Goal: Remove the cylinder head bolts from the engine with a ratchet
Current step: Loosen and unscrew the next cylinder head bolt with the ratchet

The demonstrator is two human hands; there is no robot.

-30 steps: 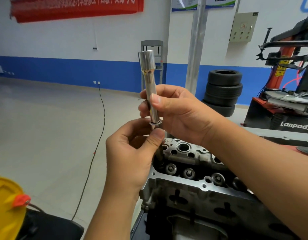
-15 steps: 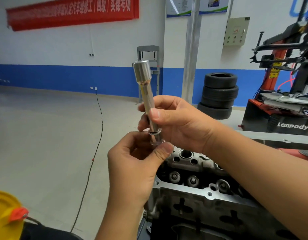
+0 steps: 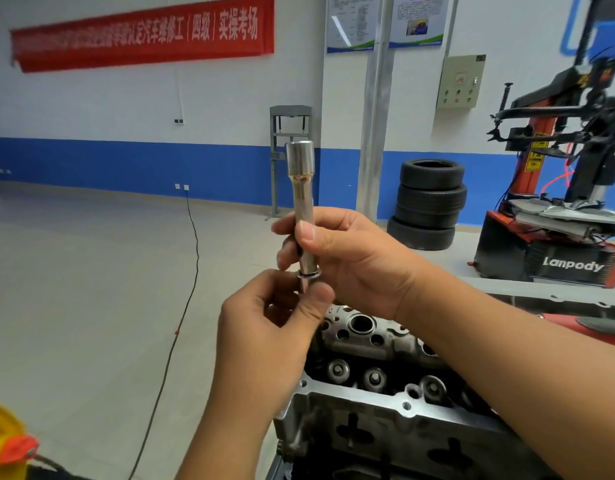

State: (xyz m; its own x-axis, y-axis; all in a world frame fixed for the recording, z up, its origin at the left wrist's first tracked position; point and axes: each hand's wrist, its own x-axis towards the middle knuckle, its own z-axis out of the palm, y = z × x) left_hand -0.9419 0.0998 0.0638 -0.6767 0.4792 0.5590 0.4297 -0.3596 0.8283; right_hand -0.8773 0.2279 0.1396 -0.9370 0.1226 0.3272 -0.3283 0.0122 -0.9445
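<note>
Since the earlier frame both hands hold lower in view. The right hand grips the shiny long socket upright; the left hand pinches the bolt under it, above the engine.

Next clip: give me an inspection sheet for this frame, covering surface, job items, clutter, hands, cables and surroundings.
Surface: grey workshop floor; no bench seen.
Job's things: cylinder head on the engine, below the hands; long socket held upright, a bolt and washer at its lower end. Ratchet: nothing seen.
Clutter: yellow object at lower left.
Grippers: right hand grips the socket shaft; left hand pinches the bolt.
Cables: black cord runs across the floor.
Surroundings: stacked tyres, tyre changer, red banner.
</note>
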